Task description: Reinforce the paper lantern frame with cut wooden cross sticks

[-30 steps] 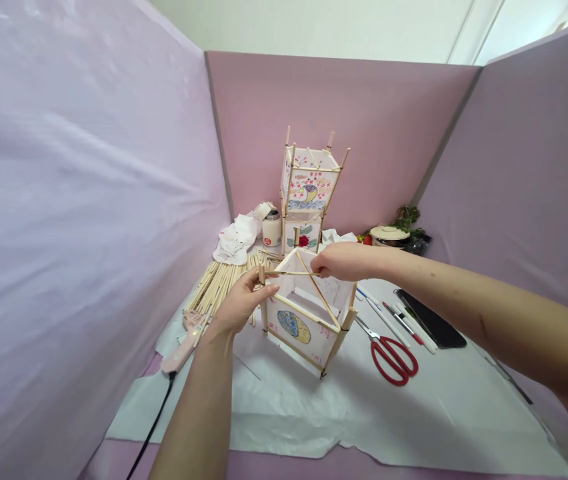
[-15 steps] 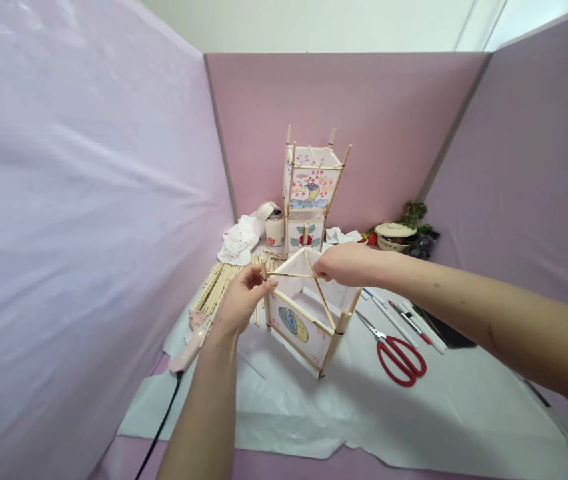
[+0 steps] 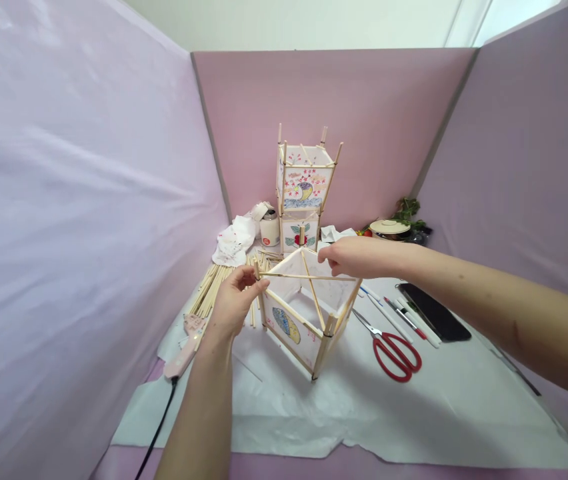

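Note:
A box-shaped lantern frame [image 3: 288, 325] of wooden sticks and white paper panels stands tilted on the table, a blue and yellow drawing on its front panel. Two thin sticks cross over its open top. My left hand [image 3: 238, 297] pinches the left corner post, thumb in front, by the end of one crossing stick [image 3: 289, 276]. Above the far right side is my right hand [image 3: 351, 257], fingers curled down close to that stick; what they hold, if anything, is hidden. Behind stands a taller two-tier lantern [image 3: 305, 190] with painted panels.
Red-handled scissors [image 3: 397, 353] lie to the right, with several pens [image 3: 404, 320] and a dark phone-like slab [image 3: 434, 313] beyond. On the left are a pink corded glue gun [image 3: 181, 360], loose sticks [image 3: 209, 287], crumpled tissue [image 3: 234, 243] and a jar [image 3: 269, 228]. A lidded pot [image 3: 389, 231] stands behind.
My right hand has lifted away from where the sticks cross and shifted right relative to the lantern. One crossing stick now reaches the right side. My left hand keeps its hold; the view has shifted slightly.

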Demonstrator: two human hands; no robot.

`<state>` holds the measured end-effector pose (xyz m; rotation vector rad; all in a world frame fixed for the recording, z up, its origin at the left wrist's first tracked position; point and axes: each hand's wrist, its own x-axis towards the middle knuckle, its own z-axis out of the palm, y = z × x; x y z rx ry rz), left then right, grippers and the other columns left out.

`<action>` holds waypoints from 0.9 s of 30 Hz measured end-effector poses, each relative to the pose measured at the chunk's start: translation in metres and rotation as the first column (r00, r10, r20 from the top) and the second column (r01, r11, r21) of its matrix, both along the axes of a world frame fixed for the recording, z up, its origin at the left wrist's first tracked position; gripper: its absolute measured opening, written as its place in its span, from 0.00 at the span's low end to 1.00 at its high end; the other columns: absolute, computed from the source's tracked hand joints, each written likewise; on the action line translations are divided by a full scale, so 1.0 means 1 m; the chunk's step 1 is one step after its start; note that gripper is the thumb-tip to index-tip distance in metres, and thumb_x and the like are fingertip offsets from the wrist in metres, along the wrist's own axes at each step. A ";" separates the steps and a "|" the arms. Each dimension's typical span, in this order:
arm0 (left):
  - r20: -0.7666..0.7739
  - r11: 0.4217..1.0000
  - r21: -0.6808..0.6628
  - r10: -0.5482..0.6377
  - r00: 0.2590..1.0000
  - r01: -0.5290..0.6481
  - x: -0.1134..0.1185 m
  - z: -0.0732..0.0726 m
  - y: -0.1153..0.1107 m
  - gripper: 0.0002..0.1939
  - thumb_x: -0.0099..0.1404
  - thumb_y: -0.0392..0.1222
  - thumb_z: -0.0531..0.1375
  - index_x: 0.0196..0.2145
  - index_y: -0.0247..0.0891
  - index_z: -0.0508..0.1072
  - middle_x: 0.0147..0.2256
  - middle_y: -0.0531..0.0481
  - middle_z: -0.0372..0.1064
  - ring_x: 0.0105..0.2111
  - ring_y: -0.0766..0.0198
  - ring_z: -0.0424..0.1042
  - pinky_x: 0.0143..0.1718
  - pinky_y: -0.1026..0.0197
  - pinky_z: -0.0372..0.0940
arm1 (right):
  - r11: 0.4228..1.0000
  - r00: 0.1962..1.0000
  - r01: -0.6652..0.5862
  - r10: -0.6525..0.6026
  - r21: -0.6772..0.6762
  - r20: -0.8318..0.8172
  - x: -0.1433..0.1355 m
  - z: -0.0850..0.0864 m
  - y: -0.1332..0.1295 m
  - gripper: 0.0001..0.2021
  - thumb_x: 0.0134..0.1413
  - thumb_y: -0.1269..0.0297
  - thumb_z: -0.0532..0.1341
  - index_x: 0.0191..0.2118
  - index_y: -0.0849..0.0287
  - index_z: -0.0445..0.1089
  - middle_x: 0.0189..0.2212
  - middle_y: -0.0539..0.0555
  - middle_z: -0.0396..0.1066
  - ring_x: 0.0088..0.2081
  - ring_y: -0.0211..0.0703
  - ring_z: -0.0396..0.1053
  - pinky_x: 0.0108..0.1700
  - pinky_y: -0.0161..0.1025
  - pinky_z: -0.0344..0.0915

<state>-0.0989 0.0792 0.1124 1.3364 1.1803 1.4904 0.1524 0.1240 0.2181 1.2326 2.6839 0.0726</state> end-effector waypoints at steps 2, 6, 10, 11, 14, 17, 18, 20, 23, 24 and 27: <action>0.003 1.000 -0.011 -0.010 1.000 0.010 0.001 0.001 -0.001 0.13 0.51 0.43 0.68 0.34 0.36 0.72 0.29 0.54 0.65 0.31 0.67 0.64 0.35 0.65 0.58 | 1.000 0.999 0.023 -0.022 0.007 -0.036 0.009 0.001 -0.002 0.15 0.54 0.67 0.57 0.48 0.54 0.70 0.36 0.55 0.74 0.34 0.43 0.70 0.30 0.34 0.55; 0.029 0.999 -0.025 -0.023 0.999 0.024 0.002 0.003 -0.002 0.15 0.51 0.43 0.68 0.35 0.36 0.72 0.30 0.53 0.67 0.32 0.66 0.65 0.36 0.64 0.59 | 1.000 0.999 -0.007 0.008 0.015 -0.050 0.013 -0.006 -0.005 0.11 0.55 0.63 0.59 0.44 0.54 0.72 0.37 0.53 0.75 0.36 0.44 0.70 0.32 0.35 0.55; 0.023 0.999 -0.034 -0.017 1.000 0.018 0.003 0.003 -0.002 0.16 0.51 0.44 0.68 0.36 0.36 0.72 0.32 0.52 0.67 0.33 0.65 0.65 0.37 0.64 0.59 | 0.989 0.999 -0.050 0.047 0.142 0.024 0.006 -0.016 -0.008 0.13 0.54 0.58 0.63 0.43 0.56 0.72 0.38 0.56 0.76 0.39 0.47 0.71 0.36 0.38 0.53; 0.019 0.999 -0.036 -0.013 1.000 0.014 0.003 0.003 -0.002 0.16 0.51 0.44 0.68 0.36 0.36 0.73 0.32 0.52 0.68 0.33 0.65 0.65 0.37 0.64 0.59 | 0.980 0.996 -0.071 0.060 0.184 0.064 0.004 -0.017 -0.010 0.12 0.53 0.58 0.63 0.41 0.57 0.73 0.36 0.56 0.76 0.39 0.48 0.71 0.38 0.39 0.53; -0.003 0.999 -0.037 -0.016 1.000 0.016 0.002 0.001 -0.001 0.16 0.51 0.45 0.68 0.36 0.36 0.73 0.31 0.52 0.68 0.33 0.64 0.66 0.37 0.63 0.59 | 0.953 0.984 -0.132 0.092 0.273 0.155 -0.004 -0.021 -0.018 0.09 0.51 0.60 0.65 0.33 0.61 0.74 0.30 0.58 0.76 0.37 0.50 0.71 0.41 0.43 0.51; -0.027 0.999 -0.037 -0.014 1.000 0.013 0.002 0.001 0.000 0.16 0.51 0.45 0.68 0.36 0.36 0.73 0.31 0.51 0.68 0.33 0.64 0.66 0.37 0.63 0.60 | 0.963 0.981 -0.120 0.078 0.241 0.178 -0.012 -0.024 -0.023 0.06 0.52 0.64 0.64 0.31 0.62 0.74 0.30 0.59 0.76 0.35 0.49 0.72 0.38 0.41 0.52; -0.030 0.999 -0.038 -0.011 0.999 0.010 0.002 0.001 -0.001 0.16 0.51 0.45 0.68 0.36 0.36 0.73 0.32 0.51 0.68 0.33 0.64 0.66 0.38 0.62 0.60 | 0.974 0.983 -0.089 0.053 0.210 0.174 -0.013 -0.025 -0.023 0.05 0.53 0.67 0.62 0.32 0.63 0.74 0.30 0.59 0.76 0.34 0.48 0.72 0.35 0.40 0.52; -0.023 0.999 -0.041 -0.012 1.000 0.011 0.003 0.001 -0.001 0.16 0.51 0.46 0.68 0.36 0.36 0.73 0.32 0.51 0.69 0.34 0.63 0.67 0.39 0.62 0.60 | 0.985 0.992 -0.004 -0.017 0.170 0.121 -0.014 -0.023 -0.021 0.06 0.55 0.70 0.58 0.32 0.63 0.73 0.32 0.60 0.75 0.33 0.47 0.72 0.31 0.38 0.52; 0.004 0.999 -0.040 -0.023 1.000 0.023 0.003 0.002 -0.002 0.18 0.51 0.45 0.68 0.38 0.36 0.72 0.34 0.50 0.69 0.36 0.63 0.67 0.40 0.62 0.60 | 0.974 0.985 0.127 -0.102 0.188 -0.136 -0.006 -0.010 -0.023 0.09 0.58 0.67 0.55 0.31 0.61 0.71 0.32 0.59 0.75 0.33 0.45 0.71 0.29 0.36 0.53; 0.004 0.999 -0.036 -0.024 1.000 0.024 0.003 0.002 -0.002 0.18 0.51 0.45 0.68 0.38 0.36 0.72 0.35 0.50 0.70 0.36 0.62 0.67 0.41 0.62 0.60 | 0.966 0.958 0.174 -0.121 0.192 -0.260 0.000 -0.005 -0.027 0.10 0.59 0.65 0.54 0.31 0.61 0.70 0.31 0.57 0.74 0.32 0.44 0.71 0.30 0.36 0.54; -0.037 0.999 -0.024 -0.036 0.999 0.036 0.002 0.000 -0.002 0.15 0.53 0.46 0.66 0.37 0.36 0.73 0.34 0.50 0.70 0.36 0.62 0.68 0.41 0.61 0.60 | 0.956 0.793 0.286 -0.196 0.069 -0.577 0.025 0.004 -0.052 0.11 0.61 0.60 0.52 0.32 0.58 0.66 0.27 0.52 0.73 0.28 0.40 0.69 0.30 0.34 0.57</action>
